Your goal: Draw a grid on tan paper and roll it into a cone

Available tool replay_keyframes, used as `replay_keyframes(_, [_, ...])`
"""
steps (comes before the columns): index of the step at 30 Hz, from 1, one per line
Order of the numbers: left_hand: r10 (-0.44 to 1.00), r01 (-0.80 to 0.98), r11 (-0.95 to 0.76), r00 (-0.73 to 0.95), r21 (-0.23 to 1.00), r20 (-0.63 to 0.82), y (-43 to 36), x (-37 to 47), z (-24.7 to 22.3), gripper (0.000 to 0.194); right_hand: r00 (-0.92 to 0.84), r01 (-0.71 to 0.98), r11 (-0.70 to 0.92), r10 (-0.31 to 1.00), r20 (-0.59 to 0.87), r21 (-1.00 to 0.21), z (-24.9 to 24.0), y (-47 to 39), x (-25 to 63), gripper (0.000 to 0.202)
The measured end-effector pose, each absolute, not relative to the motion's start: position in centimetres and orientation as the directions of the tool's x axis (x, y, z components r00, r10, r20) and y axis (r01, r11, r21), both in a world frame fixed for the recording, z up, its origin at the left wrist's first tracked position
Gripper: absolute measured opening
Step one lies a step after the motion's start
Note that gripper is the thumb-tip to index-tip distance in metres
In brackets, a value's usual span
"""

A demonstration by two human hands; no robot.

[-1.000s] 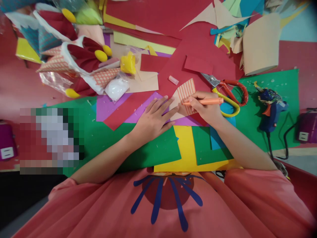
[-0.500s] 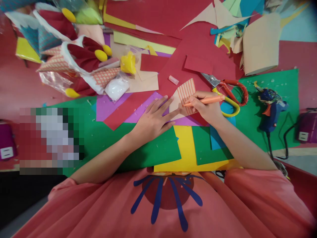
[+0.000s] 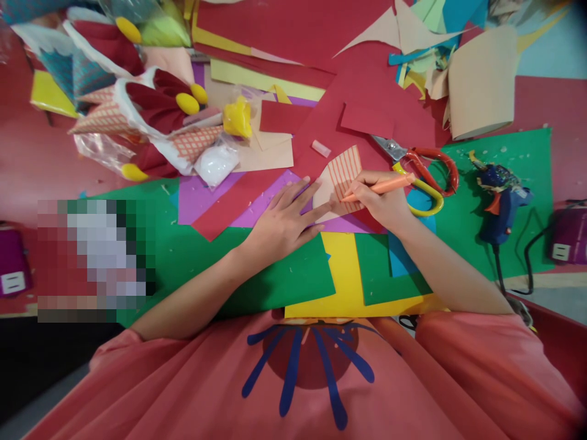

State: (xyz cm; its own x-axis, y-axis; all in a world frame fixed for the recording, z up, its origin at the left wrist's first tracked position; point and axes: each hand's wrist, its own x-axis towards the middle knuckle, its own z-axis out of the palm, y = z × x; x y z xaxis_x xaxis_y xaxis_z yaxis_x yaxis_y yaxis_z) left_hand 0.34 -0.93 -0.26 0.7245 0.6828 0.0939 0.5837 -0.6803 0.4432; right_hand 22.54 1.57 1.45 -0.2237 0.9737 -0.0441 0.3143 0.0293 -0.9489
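Note:
A cream paper piece [image 3: 323, 186] with orange stripes lies on red and purple sheets in the middle of the table. My left hand [image 3: 282, 217] rests flat with its fingers spread, fingertips on the lower left part of that piece. My right hand [image 3: 383, 198] is closed around an orange marker [image 3: 389, 184], whose tip touches the striped area. A small pale pink cap [image 3: 321, 148] lies just above the piece. Right beside my right hand are scissors [image 3: 435, 173] with red and yellow handles, blades apart under a red scrap.
Patterned paper cones [image 3: 197, 142] with white trim and small plastic bags sit at the upper left. A blue glue gun [image 3: 501, 214] with a cord lies on green sheet at the right. A beige paper roll [image 3: 483, 82] and scraps are at the upper right.
The marker tip has moved slightly down and to the right on the striped piece, with my right hand shifting a little. My left hand stays in place.

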Motion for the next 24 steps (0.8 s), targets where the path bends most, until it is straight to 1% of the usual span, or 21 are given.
replay_keyframes(5, [0.695, 0.592, -0.666, 0.714, 0.454, 0.088, -0.94, 0.4, -0.31, 0.039, -0.264, 0.334, 0.053, 0.964, -0.04, -0.941, 1.53, 1.58, 22.55, 0.024])
replay_keyframes(9, [0.694, 0.592, -0.669, 0.714, 0.449, 0.093, -0.96, 0.38, -0.42, 0.039, -0.304, 0.316, 0.041, 0.951, -0.06, -0.948, 1.57, 1.57, 22.64, 0.025])
replay_keyframes(13, [0.697, 0.601, -0.672, 0.711, 0.433, 0.095, -0.98, 0.34, -0.51, 0.039, -0.276, 0.293, 0.032, 0.96, -0.052, -0.956, 1.53, 1.54, 22.59, 0.026])
replay_keyframes(18, [0.69, 0.592, -0.683, 0.716, 0.429, 0.11, -0.99, 0.39, -0.54, 0.039, -0.27, 0.327, 0.066, 0.963, -0.026, -0.943, 1.37, 1.49, 22.5, 0.025])
replay_keyframes(24, [0.694, 0.594, -0.677, 0.712, 0.434, 0.107, -0.97, 0.39, -0.51, 0.038, -0.317, 0.32, 0.041, 0.946, -0.067, -0.947, 1.39, 1.53, 22.69, 0.024])
